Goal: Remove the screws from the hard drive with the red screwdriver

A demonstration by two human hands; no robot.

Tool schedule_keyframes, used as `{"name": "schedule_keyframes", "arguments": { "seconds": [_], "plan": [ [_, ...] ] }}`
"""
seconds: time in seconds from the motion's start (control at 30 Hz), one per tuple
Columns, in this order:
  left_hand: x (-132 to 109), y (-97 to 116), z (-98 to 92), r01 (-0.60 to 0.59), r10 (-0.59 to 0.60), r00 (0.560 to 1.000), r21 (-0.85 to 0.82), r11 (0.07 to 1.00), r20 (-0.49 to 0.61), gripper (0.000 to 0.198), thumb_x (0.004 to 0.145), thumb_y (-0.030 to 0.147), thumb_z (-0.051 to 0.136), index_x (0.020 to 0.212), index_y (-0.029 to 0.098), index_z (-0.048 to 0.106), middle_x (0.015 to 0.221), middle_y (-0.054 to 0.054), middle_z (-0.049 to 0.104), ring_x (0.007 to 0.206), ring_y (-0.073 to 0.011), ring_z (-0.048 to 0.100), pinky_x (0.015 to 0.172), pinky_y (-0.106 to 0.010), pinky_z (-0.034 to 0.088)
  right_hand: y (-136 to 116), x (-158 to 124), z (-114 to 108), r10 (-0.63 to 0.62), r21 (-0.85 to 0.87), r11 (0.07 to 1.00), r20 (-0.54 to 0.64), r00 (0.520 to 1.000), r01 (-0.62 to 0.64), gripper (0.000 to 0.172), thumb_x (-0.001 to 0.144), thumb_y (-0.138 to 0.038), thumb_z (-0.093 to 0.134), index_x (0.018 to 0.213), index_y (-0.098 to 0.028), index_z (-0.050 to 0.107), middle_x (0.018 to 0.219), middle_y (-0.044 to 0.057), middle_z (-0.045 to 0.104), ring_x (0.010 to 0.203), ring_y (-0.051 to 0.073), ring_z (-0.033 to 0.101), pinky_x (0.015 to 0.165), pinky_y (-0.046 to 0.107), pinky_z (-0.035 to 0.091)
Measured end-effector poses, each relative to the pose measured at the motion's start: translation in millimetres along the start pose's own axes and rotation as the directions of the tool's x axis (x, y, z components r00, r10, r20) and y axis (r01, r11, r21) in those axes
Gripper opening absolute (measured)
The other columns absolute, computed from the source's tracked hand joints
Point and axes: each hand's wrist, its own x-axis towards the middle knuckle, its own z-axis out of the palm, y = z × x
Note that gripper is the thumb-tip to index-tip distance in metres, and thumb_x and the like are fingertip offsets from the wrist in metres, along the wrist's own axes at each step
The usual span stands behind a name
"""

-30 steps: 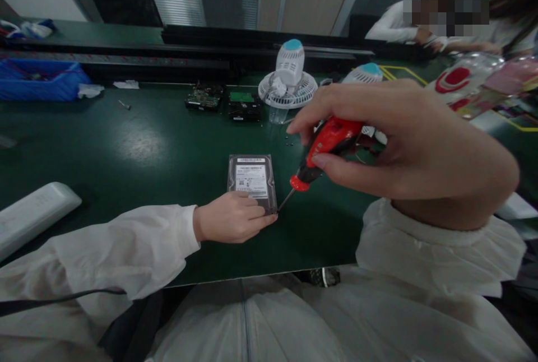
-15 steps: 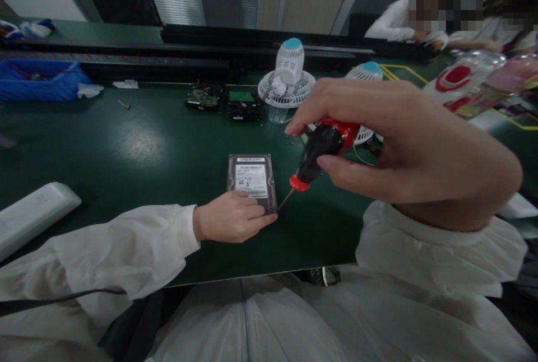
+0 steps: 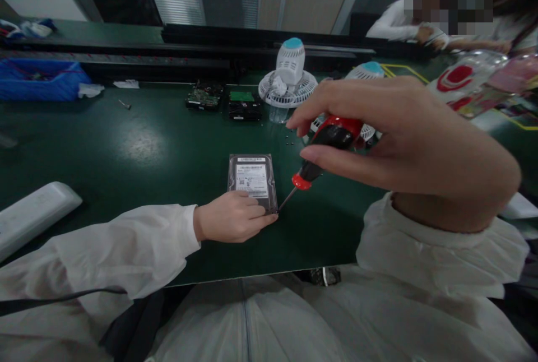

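A silver hard drive (image 3: 253, 178) with a white label lies flat on the green table (image 3: 138, 154). My left hand (image 3: 230, 220) rests on the drive's near edge, fingers curled and pressed against its near right corner. My right hand (image 3: 403, 138) is closed round the red and black handle of a screwdriver (image 3: 323, 146). The screwdriver slants down to the left, and its thin tip meets the drive's near right corner, right by my left fingertips.
Two hard drives with bare circuit boards (image 3: 204, 97) (image 3: 244, 105) lie further back. Behind them stand small white fans with teal caps (image 3: 288, 73) (image 3: 365, 73). A blue bin (image 3: 40, 79) sits at the far left, a white flat object (image 3: 31, 216) at the near left. Other people (image 3: 403, 23) sit at the back right.
The screwdriver handle has turned in my right fingers, showing different red and black faces. The tip stays on the drive's corner. My left hand has not moved.
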Motion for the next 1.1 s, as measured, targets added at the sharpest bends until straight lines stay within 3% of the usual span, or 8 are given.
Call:
{"name": "schedule_keyframes", "arguments": {
  "seconds": [0.1, 0.27, 0.47, 0.7, 0.8, 0.93, 1.1],
  "plan": [
    [0, 0, 0.3, 0.001, -0.001, 1.0, -0.006, 1.0, -0.004, 0.025, 0.097, 0.017, 0.05, 0.111, 0.01, 0.07, 0.071, -0.002, 0.07, 0.06, -0.0144, 0.065, 0.054, -0.031, 0.048, 0, 0, 2, 0.018, -0.068, 0.998, -0.029, 0.999, -0.02, 0.018, 0.098, -0.028, 0.057, 0.115, -0.021, 0.057, 0.106, 0.002, 0.07, 0.087, 0.015, 0.064, 0.074, 0.033, 0.047],
    [-1, 1, 1.2, 0.007, -0.007, 1.0, -0.001, 1.0, 0.016, 0.025, 0.097, 0.017, 0.051, 0.112, 0.011, 0.069, 0.071, -0.001, 0.07, 0.061, -0.0137, 0.065, 0.055, -0.03, 0.048, -2, 0, 1, -0.002, 0.034, 0.999, 0.026, 1.0, 0.001, 0.029, 0.092, -0.023, 0.051, 0.12, -0.017, 0.053, 0.115, 0.003, 0.062, 0.097, 0.015, 0.06, 0.082, 0.03, 0.049],
    [-1, 0, 0.5, 0.006, -0.006, 1.0, -0.006, 1.0, -0.009, 0.025, 0.097, 0.017, 0.05, 0.11, 0.011, 0.07, 0.071, -0.001, 0.069, 0.061, -0.0144, 0.065, 0.055, -0.031, 0.048, 0, 4, 2, -0.059, 0.091, 0.994, 0.005, 0.998, 0.059, 0.016, 0.096, -0.017, 0.053, 0.111, -0.017, 0.058, 0.107, 0.006, 0.065, 0.096, 0.015, 0.059, 0.083, 0.032, 0.047],
    [-1, 0, 0.4, 0.008, -0.008, 1.0, 0.007, 1.0, 0.015, 0.024, 0.097, 0.017, 0.05, 0.112, 0.012, 0.069, 0.071, -0.001, 0.069, 0.061, -0.0135, 0.065, 0.055, -0.031, 0.048, -6, 1, -5, -0.073, 0.179, 0.982, 0.057, 0.996, 0.061, 0.022, 0.09, -0.012, 0.055, 0.111, -0.011, 0.059, 0.108, 0.009, 0.063, 0.102, 0.017, 0.06, 0.082, 0.032, 0.048],
    [-1, 0, 0.9, 0.004, -0.004, 1.0, 0.005, 1.0, 0.007, 0.025, 0.098, 0.017, 0.049, 0.111, 0.012, 0.068, 0.07, -0.001, 0.069, 0.06, -0.0138, 0.065, 0.055, -0.031, 0.048, -5, 3, -2, -0.083, 0.146, 0.986, 0.026, 0.996, 0.078, 0.017, 0.095, -0.016, 0.055, 0.11, -0.011, 0.059, 0.107, 0.009, 0.064, 0.102, 0.018, 0.059, 0.086, 0.034, 0.047],
    [-1, 0, 1.3, 0.001, -0.001, 1.0, -0.002, 1.0, -0.012, 0.025, 0.098, 0.017, 0.048, 0.111, 0.011, 0.068, 0.07, -0.001, 0.069, 0.06, -0.0142, 0.065, 0.054, -0.032, 0.047, 2, 4, 5, -0.051, 0.008, 0.999, -0.015, 0.999, 0.051, 0.018, 0.1, -0.03, 0.055, 0.111, -0.016, 0.059, 0.104, 0.006, 0.066, 0.091, 0.016, 0.06, 0.078, 0.033, 0.046],
    [-1, 0, 0.5, 0.006, -0.006, 1.0, -0.018, 1.0, -0.024, 0.025, 0.097, 0.016, 0.049, 0.11, 0.01, 0.069, 0.071, -0.001, 0.069, 0.059, -0.0146, 0.064, 0.053, -0.032, 0.046, 3, 2, 6, 0.039, -0.082, 0.996, -0.038, 0.999, -0.042, 0.018, 0.097, -0.032, 0.059, 0.113, -0.025, 0.054, 0.101, 0.002, 0.069, 0.083, 0.017, 0.063, 0.071, 0.035, 0.044]
  ]
}}
